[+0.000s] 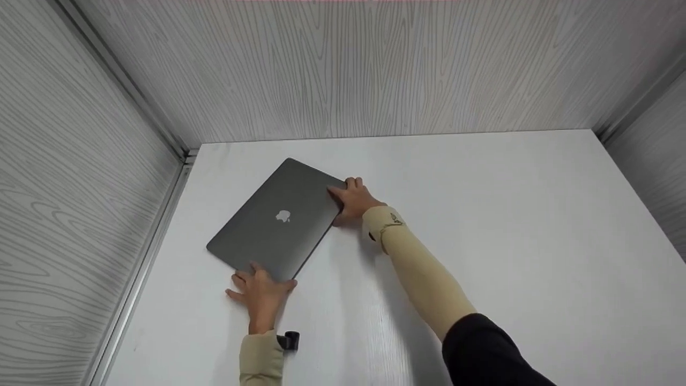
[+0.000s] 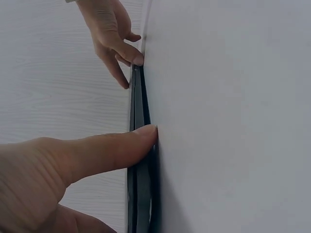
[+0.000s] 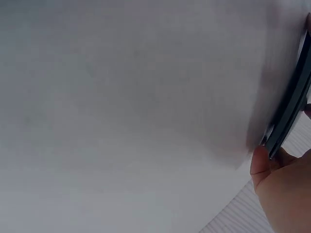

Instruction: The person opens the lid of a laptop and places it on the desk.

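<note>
A dark grey laptop (image 1: 273, 217) with a pale apple logo lies with its lid down, set diagonally on the white table. My left hand (image 1: 262, 295) grips its near corner: the thumb (image 2: 143, 138) presses on the front edge in the left wrist view, and a fingertip rests on the lid. At the opposite end of that edge, my right hand (image 1: 356, 201) holds the right corner, one finger over the lid and others around the side. In the right wrist view, a hand (image 3: 286, 189) pinches a corner of the dark laptop edge (image 3: 289, 107).
The white table (image 1: 509, 230) extends to the right of the laptop. Wood-grain panels stand behind it (image 1: 375, 69) and at the left (image 1: 80, 214), with a metal strip (image 1: 144, 268) along the left side.
</note>
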Demonstrator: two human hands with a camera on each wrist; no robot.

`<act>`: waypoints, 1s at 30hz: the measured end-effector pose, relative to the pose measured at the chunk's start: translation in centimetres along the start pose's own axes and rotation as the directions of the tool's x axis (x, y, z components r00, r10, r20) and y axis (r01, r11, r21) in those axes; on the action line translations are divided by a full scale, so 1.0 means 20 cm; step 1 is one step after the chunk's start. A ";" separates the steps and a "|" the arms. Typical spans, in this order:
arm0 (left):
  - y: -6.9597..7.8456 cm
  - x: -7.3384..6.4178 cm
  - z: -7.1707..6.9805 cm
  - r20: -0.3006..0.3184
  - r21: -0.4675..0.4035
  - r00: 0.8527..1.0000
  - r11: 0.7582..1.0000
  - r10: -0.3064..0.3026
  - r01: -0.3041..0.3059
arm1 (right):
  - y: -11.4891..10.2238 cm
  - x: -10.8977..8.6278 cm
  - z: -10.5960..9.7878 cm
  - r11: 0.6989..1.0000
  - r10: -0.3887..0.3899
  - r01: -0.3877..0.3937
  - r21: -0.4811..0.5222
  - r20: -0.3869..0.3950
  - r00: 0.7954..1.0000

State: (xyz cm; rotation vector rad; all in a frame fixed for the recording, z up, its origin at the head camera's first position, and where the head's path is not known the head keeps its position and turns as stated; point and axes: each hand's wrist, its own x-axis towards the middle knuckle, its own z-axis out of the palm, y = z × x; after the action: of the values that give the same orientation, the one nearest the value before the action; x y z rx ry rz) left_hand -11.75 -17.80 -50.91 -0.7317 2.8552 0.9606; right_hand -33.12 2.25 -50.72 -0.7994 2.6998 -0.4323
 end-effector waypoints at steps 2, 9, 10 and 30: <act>0.00 0.01 -0.01 -0.014 -0.024 1.000 1.000 0.017 -0.018 | 0.00 0.00 -0.01 1.000 -0.003 0.003 -0.024 -0.010 1.000; -0.02 0.05 -0.01 -0.027 -0.044 0.999 0.998 0.043 -0.045 | 0.04 -0.05 0.00 0.999 -0.008 0.007 -0.047 -0.040 0.999; -0.02 0.05 -0.02 -0.029 -0.044 0.998 0.998 0.047 -0.049 | 0.04 -0.06 0.00 0.999 -0.017 0.015 -0.045 -0.049 0.999; -0.07 0.11 -0.03 0.004 -0.048 0.989 0.988 0.148 -0.148 | 0.06 -0.18 0.02 0.999 -0.039 0.035 -0.031 -0.133 0.990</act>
State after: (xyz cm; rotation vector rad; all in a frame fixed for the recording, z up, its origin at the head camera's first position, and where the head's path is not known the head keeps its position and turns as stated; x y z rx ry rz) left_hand -12.98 -20.06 -51.60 -0.5239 2.9241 1.0503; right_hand -30.55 5.13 -50.83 -0.8588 2.8241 -0.4735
